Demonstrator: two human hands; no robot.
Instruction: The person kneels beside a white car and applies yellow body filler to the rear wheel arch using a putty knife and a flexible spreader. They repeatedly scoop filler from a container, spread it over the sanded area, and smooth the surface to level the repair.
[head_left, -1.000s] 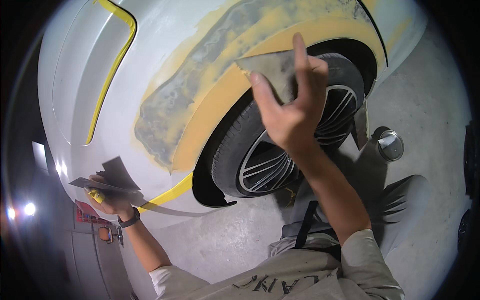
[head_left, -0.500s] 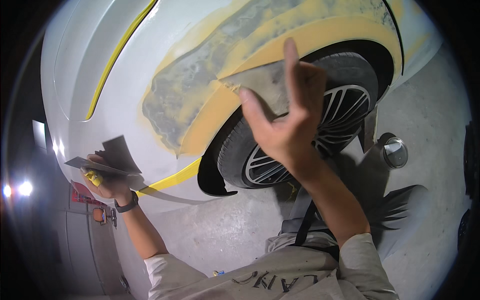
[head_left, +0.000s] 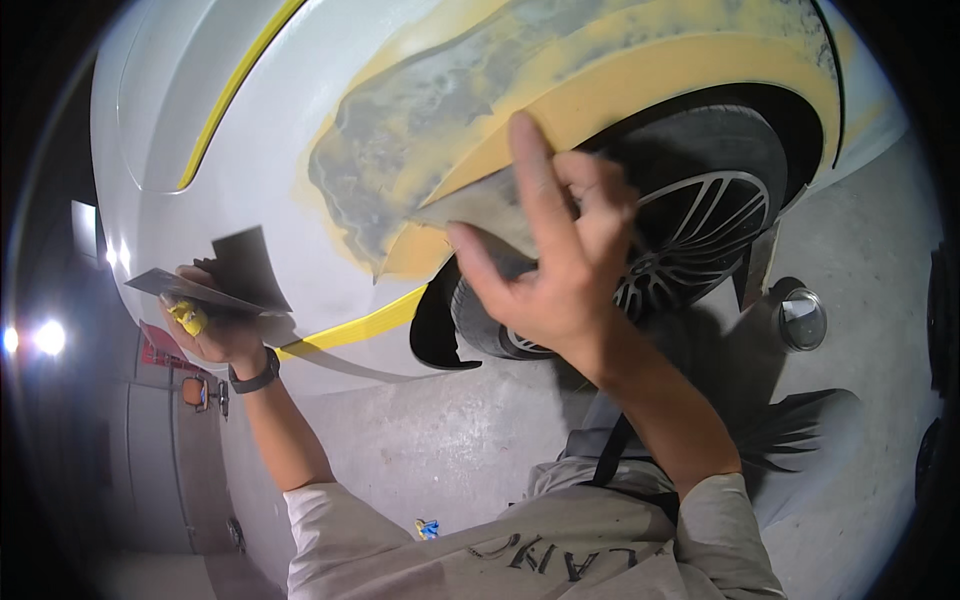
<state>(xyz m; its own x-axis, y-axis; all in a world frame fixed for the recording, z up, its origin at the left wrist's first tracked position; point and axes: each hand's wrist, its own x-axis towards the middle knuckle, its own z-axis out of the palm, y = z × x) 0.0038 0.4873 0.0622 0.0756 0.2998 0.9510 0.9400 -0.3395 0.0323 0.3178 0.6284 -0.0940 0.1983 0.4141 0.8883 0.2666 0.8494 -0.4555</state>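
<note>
The left hand [head_left: 225,335] grips a thin grey plate [head_left: 205,291] and, well apart, the right hand [head_left: 565,265] holds a spreader [head_left: 490,208] against yellow filler [head_left: 620,92] on a car's [head_left: 265,180] wheel arch [head_left: 735,58], apparently smoothing it, with even pressure likely needed next.

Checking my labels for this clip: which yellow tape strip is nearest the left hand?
The lower tape strip, running from near the left hand to the wheel arch; the upper tape strip lies farther off, higher on the pale bodywork.

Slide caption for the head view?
Right hand holds flat spreader at yellow-coated wheel arch; left hand holds thin plate.
</note>
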